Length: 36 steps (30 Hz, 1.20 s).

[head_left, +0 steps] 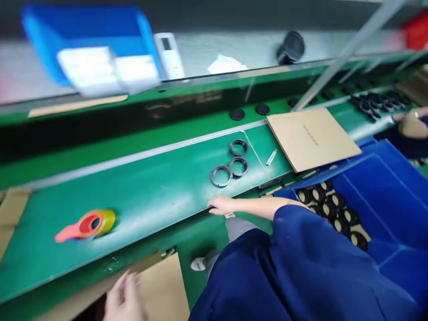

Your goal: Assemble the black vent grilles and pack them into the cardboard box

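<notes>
My left hand [123,298] is low in the head view, over an open cardboard box [163,285]. It is blurred, with its fingers loosely apart and nothing visible in them. My right hand [220,205] rests at the front edge of the green bench [143,191], fingers stretched out and nothing in them. Just beyond it lie three dark rings, one nearest the hand [221,175], another touching it [238,166] and a third behind [238,147]. A tape dispenser with yellow tape [88,225] lies on the left of the bench.
A blue bin [377,191] at right holds several black cylindrical parts [337,200]. Cardboard [310,138] lies flat near a white pen-like item [271,157]. A shelf above carries a blue tray [90,26] and a black part [291,47]. Another person's arm [413,122] shows far right.
</notes>
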Tool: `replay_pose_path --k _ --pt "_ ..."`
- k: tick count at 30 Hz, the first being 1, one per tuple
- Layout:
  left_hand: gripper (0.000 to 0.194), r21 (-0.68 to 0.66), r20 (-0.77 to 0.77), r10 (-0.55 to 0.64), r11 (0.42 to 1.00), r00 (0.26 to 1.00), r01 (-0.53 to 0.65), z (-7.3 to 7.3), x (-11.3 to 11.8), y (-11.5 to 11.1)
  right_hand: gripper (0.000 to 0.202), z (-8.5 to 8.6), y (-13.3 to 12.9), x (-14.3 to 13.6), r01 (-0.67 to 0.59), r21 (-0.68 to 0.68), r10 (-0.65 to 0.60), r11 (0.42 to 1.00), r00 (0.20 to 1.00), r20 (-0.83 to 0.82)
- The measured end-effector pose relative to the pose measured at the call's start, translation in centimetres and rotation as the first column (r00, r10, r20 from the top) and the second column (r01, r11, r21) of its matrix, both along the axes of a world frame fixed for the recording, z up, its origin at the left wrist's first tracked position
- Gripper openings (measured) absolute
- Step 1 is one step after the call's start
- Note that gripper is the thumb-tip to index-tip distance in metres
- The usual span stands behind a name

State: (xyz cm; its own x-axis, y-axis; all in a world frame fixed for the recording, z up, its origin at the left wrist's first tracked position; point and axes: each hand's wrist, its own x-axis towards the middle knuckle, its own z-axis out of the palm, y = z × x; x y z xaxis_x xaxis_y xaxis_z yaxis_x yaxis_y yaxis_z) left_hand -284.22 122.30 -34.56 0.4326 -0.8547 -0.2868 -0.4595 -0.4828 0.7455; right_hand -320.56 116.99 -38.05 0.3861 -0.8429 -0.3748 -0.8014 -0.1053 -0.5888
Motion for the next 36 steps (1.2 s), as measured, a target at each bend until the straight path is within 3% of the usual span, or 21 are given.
replay_pose_path --k 2,3,4,6,8,9,11,13,18,21,25,29,32,36 --pt "0.04 0.065 -0.164 -0.13 0.988 0.978 0.142 -1.1 -6.7 -3.7 0.029 0.5 1.2 -7.2 0.248 -0.02 -0.249 0.969 0.968 -0.043" --pt "0.041 0.126 -0.257 -0.236 0.953 0.937 0.275 -2.0 -10.5 -5.1 0.03 1.0 2.1 -10.0 0.355 -0.035 -0.356 0.934 0.934 -0.035" --pt "0.042 0.191 -0.338 -0.359 0.879 0.87 0.437 -3.0 -14.3 -6.1 0.032 1.5 3.1 -12.3 0.451 -0.056 -0.452 0.891 0.892 -0.006" --pt "0.049 0.282 -0.435 -0.576 0.643 0.692 0.712 -4.5 -21.4 -7.1 0.031 2.3 5.4 -15.6 0.618 -0.111 -0.61 0.778 0.786 0.096" --pt "0.055 0.296 -0.475 -0.726 0.401 0.498 0.867 -5.0 -27.0 -7.3 0.028 2.8 7.9 -17.2 0.752 -0.155 -0.721 0.641 0.659 0.216" --pt "0.057 0.282 -0.478 -0.777 0.307 0.41 0.909 -5.0 -29.2 -7.3 0.027 2.9 9.3 -17.5 0.806 -0.169 -0.76 0.567 0.591 0.27" --pt "0.06 0.238 -0.464 -0.848 0.158 0.255 0.958 -4.7 -32.5 -7.4 0.026 3.2 12.2 -17.3 0.889 -0.192 -0.818 0.417 0.459 0.348" --pt "0.061 0.202 -0.43 -0.893 0.048 0.132 0.978 -4.4 -34.8 -7.4 0.028 3.5 15.0 -16.9 0.935 -0.222 -0.861 0.276 0.344 0.376" --pt "0.063 0.136 -0.336 -0.937 -0.152 -0.098 0.979 -4.1 -39.7 -7.4 0.03 4.7 22.2 -17.6 0.95 -0.293 -0.955 -0.109 -0.018 0.297" --pt "0.055 0.069 -0.224 -0.941 -0.277 -0.255 0.959 -3.3 -43.7 -6.5 0.031 4.9 27.1 -18.8 0.918 -0.284 -0.955 -0.278 -0.231 0.187" --pt "0.046 -0.052 -0.06 -0.899 -0.431 -0.433 0.901 -1.3 -50.5 -2.7 0.033 3.6 34.1 -19.6 0.898 -0.197 -0.915 -0.394 -0.402 -0.002" --pt "0.045 -0.105 -0.072 -0.786 -0.606 -0.614 0.788 -1.0 -57.9 4.2 0.034 0.4 41.7 -21.5 0.878 -0.062 -0.867 -0.474 -0.478 -0.139" --pt "0.046 -0.04 -0.064 -0.686 -0.723 -0.724 0.689 -2.9 -63.1 9.9 0.041 -3.1 48.0 -25.2 0.83 0.037 -0.817 -0.556 -0.538 -0.205" --pt "0.044 0.183 -0.063 -0.569 -0.814 -0.82 0.551 -7.6 -69.4 17.2 0.066 -9.2 55.0 -30.8 0.68 0.165 -0.686 -0.715 -0.634 -0.358"
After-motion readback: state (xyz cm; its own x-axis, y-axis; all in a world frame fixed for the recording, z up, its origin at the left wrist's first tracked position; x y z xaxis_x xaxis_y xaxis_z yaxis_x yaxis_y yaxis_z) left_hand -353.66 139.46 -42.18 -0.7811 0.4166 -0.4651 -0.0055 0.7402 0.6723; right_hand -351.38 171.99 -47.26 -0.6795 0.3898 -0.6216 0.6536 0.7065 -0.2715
